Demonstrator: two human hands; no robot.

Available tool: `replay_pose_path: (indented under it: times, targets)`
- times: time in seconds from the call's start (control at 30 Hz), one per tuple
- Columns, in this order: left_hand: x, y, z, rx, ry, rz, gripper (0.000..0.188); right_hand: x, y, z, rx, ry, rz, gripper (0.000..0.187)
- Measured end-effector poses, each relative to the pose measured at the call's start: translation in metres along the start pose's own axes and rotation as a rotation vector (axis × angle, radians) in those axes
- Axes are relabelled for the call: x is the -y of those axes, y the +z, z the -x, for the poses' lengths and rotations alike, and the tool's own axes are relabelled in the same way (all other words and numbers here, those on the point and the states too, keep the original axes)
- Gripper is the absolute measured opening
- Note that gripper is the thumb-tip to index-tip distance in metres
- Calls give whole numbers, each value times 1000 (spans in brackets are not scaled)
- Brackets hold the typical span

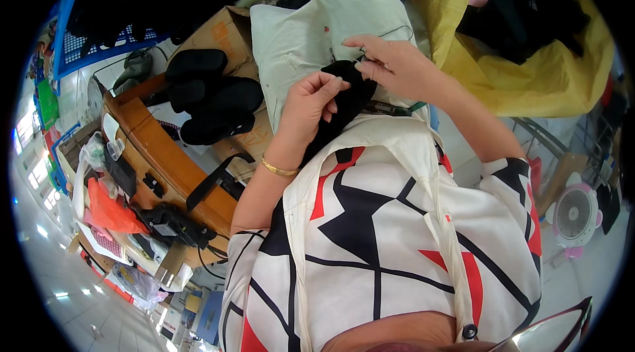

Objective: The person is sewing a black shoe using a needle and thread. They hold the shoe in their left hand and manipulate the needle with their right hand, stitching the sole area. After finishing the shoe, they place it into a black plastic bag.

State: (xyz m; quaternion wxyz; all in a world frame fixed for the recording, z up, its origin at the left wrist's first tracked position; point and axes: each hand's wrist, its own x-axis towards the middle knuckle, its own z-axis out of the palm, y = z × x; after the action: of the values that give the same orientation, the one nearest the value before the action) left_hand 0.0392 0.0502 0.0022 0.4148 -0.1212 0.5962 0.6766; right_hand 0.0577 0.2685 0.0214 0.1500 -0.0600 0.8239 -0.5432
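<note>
A soft black piece (357, 89), rounded at its far end like a shoe or slipper, lies over my lap in front of the white apron. My left hand (311, 105) is closed, thumb and fingers pinching the edge of the black piece. Just to the right, my right hand (395, 66) has its thumb and fingers drawn together above the far end of the piece. Something thin and dark shows at those fingertips, too small to name. A fine dark thread or wire (405, 28) curves beyond the right hand. Beneath both hands spreads a pale green cloth bundle (291, 35).
Several black slippers (228, 96) are piled on the left by a cardboard box (221, 33) and a wooden bench (159, 147). A yellow bag (456, 68) holding dark items stands at right. Farther right is a small fan (574, 214). A blue crate (69, 54) sits far left.
</note>
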Motion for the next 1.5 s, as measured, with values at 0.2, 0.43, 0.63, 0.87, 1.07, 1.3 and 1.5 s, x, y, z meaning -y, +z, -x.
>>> replay_pose_path:
  times: [0.2,0.43,0.63,0.87,1.07,1.3,1.5]
  targets:
    - [-4,-15,6,130,-103,-75,15,-8,12,-7,-7,-126,276,10]
    - [13,-13,1,-4,414,-575,14,-18,24,-13,-31,-299,479,4]
    - [7,-18,-5,60,12,-189,12,-21,39,-11,-75,-256,183,5]
    - [11,-16,-3,-2,125,-385,11,-12,33,-16,-40,58,-346,13]
    - [16,-17,-6,-17,220,-448,15,-81,-124,-7,-657,3,-1182,14]
    - [17,-18,-8,17,300,-533,12,-113,-217,32,-1376,-108,-874,9]
    - [14,-9,-1,-136,527,-791,11,-125,-212,41,-1324,-87,-811,6]
